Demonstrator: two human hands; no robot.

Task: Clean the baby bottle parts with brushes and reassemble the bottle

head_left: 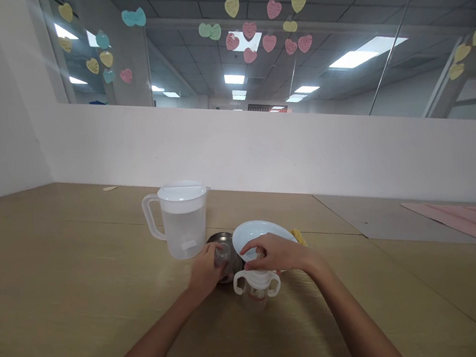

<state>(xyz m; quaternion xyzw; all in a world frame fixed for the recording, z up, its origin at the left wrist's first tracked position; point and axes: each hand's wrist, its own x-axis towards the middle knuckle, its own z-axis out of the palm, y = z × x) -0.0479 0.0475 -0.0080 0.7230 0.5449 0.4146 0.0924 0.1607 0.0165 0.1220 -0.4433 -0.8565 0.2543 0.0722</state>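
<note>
Two-handled sippy cup (257,288) upright on bench (65,307), just in front of white bowl (260,233). Right hand (276,253) fingers clasping cup lid. Left hand (205,271) fingers gripping small clear cap (222,256). Jug (182,220) left of bowl. No readable writing.

Cup's (257,289) top under right hand (276,252)

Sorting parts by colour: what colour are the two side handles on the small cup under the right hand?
White, seen in the head view: the cup's handles below the right hand.
</note>
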